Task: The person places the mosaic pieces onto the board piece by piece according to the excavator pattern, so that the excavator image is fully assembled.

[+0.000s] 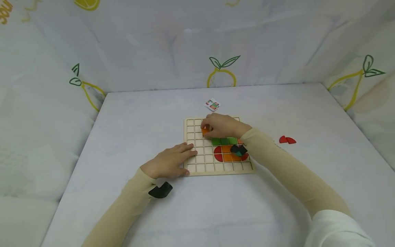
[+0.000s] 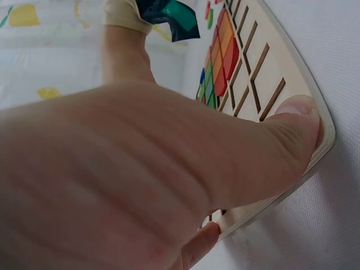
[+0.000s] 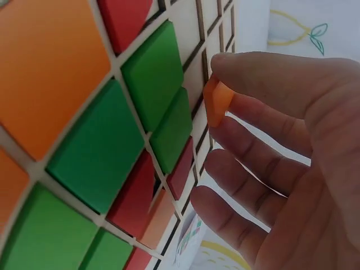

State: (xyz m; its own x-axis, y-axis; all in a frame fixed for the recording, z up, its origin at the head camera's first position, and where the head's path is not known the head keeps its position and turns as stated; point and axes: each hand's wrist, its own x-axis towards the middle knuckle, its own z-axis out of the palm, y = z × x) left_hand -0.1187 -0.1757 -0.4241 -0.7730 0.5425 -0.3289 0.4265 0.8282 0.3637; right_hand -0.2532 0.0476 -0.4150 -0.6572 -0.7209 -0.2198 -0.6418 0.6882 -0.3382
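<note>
The right hand (image 1: 223,126) pinches an orange tile (image 3: 216,104). The left hand (image 1: 169,162) rests unclenched on the board (image 1: 200,159), short of the counter's (image 1: 145,118) far edge.

A lemon drawing (image 1: 221,77) (leafy) adorns the white backdrop (image 1: 139,55).

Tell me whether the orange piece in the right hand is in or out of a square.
Out: the right hand pinches the orange piece, which stands proud of the board.

Place: cloth-walled booth (image 1: 129,61); home or lab, can't tell
Table (image 1: 148,120): white top
Drapes (image 1: 172,41): white, creased, beyond far edge and both side edges
Lemon prints (image 1: 220,70): behind far edge, near both far corners
</note>
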